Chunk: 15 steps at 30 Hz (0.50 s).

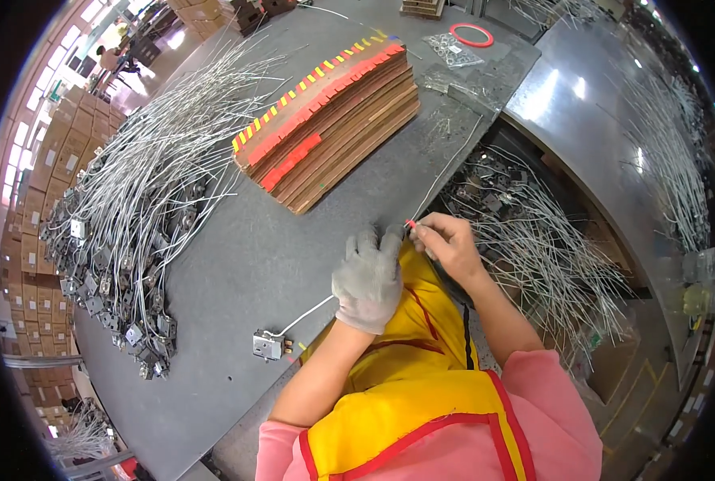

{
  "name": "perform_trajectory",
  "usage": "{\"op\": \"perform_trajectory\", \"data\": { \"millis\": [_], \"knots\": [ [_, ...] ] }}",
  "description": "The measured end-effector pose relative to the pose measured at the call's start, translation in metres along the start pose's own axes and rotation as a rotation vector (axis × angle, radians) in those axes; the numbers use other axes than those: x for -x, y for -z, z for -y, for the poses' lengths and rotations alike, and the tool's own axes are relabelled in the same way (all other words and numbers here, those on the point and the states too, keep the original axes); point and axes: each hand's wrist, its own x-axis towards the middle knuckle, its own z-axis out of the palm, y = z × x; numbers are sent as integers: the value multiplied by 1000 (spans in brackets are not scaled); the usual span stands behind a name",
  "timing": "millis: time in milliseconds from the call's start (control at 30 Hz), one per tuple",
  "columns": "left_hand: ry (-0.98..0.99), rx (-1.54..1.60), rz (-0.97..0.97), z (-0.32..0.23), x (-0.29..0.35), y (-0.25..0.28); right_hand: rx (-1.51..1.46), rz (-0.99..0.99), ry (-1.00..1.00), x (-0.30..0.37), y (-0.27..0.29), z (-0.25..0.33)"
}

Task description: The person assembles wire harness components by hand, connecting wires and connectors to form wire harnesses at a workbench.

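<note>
My left hand (368, 280), in a grey glove, is closed over a thin silvery wire (307, 315). One end of the wire joins a small metal box-shaped part (269, 345) lying at the table's near edge. Beside the gloved fingertips, my bare right hand (451, 247) pinches a small red strip (410, 224). Dark, blurred material lies between the two hands. Beyond my right fingers, a thin wire stretch (445, 172) runs up the table's right edge. Whether it is the same wire, the gloved hand hides.
A stack of brown boards (341, 128) with red and yellow tape strips stands ahead. Heaps of wired metal parts lie left (165, 168) and in a bin at right (526, 232). A red ring (471, 34) and a clear bag (452, 50) lie farther back.
</note>
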Motion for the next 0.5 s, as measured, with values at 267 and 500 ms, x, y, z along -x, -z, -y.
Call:
{"op": "perform_trajectory", "data": {
  "millis": [267,500],
  "knots": [
    [5,-19,32,0,0,1,-55,-59,-8,0,-10,-8],
    [1,-19,23,-1,-2,1,-93,-70,-9,-2,-9,-10]
  ]
}}
